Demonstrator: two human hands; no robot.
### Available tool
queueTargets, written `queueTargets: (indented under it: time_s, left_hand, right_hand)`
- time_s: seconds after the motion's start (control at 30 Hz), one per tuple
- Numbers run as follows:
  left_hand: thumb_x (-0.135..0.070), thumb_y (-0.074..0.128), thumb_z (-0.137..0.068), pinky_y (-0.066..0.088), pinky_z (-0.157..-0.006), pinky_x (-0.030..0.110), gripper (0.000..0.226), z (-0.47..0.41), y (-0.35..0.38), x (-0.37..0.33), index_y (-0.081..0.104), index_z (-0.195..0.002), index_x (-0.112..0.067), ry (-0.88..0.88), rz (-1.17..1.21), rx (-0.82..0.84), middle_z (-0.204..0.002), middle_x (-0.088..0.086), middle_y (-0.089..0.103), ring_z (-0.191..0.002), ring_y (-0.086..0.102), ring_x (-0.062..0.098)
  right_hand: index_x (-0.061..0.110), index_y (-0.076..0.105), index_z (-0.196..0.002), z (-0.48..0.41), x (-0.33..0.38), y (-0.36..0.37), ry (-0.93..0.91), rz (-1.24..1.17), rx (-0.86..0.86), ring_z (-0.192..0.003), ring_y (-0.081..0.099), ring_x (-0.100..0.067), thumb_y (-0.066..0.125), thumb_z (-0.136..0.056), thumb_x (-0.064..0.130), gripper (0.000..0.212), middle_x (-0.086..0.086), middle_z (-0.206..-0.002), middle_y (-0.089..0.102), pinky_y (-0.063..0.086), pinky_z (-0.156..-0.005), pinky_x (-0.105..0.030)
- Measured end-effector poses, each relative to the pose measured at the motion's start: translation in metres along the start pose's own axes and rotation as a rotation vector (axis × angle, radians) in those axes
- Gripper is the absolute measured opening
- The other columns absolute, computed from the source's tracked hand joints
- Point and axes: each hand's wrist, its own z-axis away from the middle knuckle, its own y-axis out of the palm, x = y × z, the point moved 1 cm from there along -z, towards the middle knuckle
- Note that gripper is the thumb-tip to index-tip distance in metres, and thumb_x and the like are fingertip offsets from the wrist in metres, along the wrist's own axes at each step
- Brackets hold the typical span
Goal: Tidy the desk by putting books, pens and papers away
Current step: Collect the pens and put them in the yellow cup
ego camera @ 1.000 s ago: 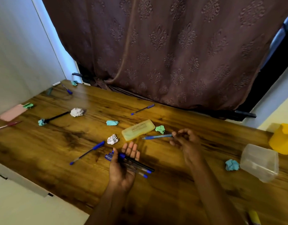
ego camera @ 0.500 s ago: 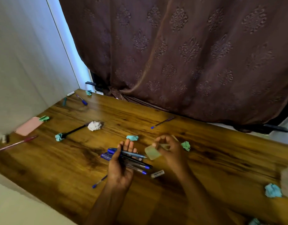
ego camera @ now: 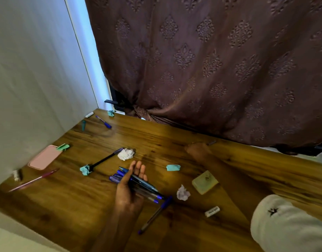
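Head camera: left hand point(ego camera: 130, 188) at table point(ego camera: 265, 171) centre, thumb pinning a bundle of pens point(ego camera: 147, 187) across its palm; right hand point(ego camera: 198, 151), at 1 o'clock, blurred beside a far-edge pen point(ego camera: 211, 142), grip indeterminable.

— What is the desk point(ego camera: 174, 140) made of?
— Wood with a strong grain, varnished to a low gloss.
— And the curtain point(ego camera: 211, 70) at twelve o'clock?
— Matt cloth with a raised, embossed pattern.
— The pens point(ego camera: 147, 185)?
— Smooth, see-through plastic. At eleven o'clock of them is a rough crumpled paper ball point(ego camera: 126, 154), and at three o'clock a frosted plastic case point(ego camera: 204, 181).
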Motion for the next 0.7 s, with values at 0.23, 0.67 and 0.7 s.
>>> queueTargets:
  time_s: [0.23, 0.67, 0.7]
  left_hand:
    - [-0.018, 0.043, -0.095, 0.044, -0.078, 0.027, 0.026, -0.001, -0.018, -0.032, 0.061, -0.113, -0.019, -0.035, -0.004, 0.042, -0.091, -0.003, 0.074, -0.080, 0.071, 0.010]
    - [-0.042, 0.050, -0.089, 0.050, -0.083, 0.031, 0.040, 0.004, -0.034, -0.054, 0.061, -0.111, -0.011, -0.041, -0.015, 0.073, -0.103, 0.006, 0.072, -0.093, 0.070, 0.016]
    - [-0.039, 0.052, -0.090, 0.053, -0.077, 0.028, 0.033, 0.005, -0.035, -0.056, 0.062, -0.107, -0.013, -0.043, -0.018, 0.068, -0.096, 0.003, 0.073, -0.085, 0.071, 0.013]
  right_hand:
    - [0.015, 0.056, -0.116, 0.022, 0.025, -0.043, 0.162, -0.449, -0.655, -0.101, 0.060, -0.029, 0.047, -0.090, 0.017, 0.028, -0.007, -0.120, 0.055, 0.051, -0.074, -0.035]
    - [0.031, 0.064, -0.075, 0.132, 0.183, -0.094, 0.134, -2.076, -0.681, -0.092, 0.069, -0.014, 0.073, -0.077, 0.002, 0.030, 0.003, -0.094, 0.072, 0.053, -0.077, -0.029]
    - [0.033, 0.064, -0.075, 0.134, 0.189, -0.091, 0.075, -2.058, -0.599, -0.094, 0.068, -0.013, 0.075, -0.076, 0.006, 0.029, 0.004, -0.096, 0.072, 0.053, -0.077, -0.027]
